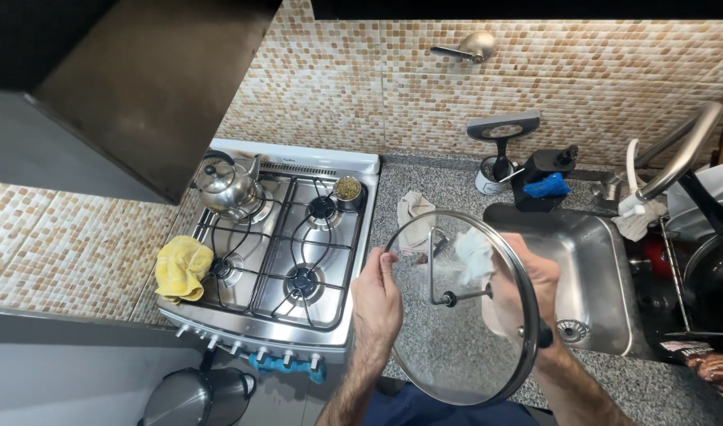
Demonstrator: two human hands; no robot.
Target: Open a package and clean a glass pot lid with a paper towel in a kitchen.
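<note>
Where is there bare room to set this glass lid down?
Bare granite counter lies between the stove and the sink, under the glass lid held by the left hand and right hand. The sink basin looks empty. A crumpled cloth crowds the back; the rack at right is full.

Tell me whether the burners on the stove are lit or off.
Off, as far as shows: no flame at any of the burners on the stove. The kettle hides its burner, so cannot tell there.
</note>
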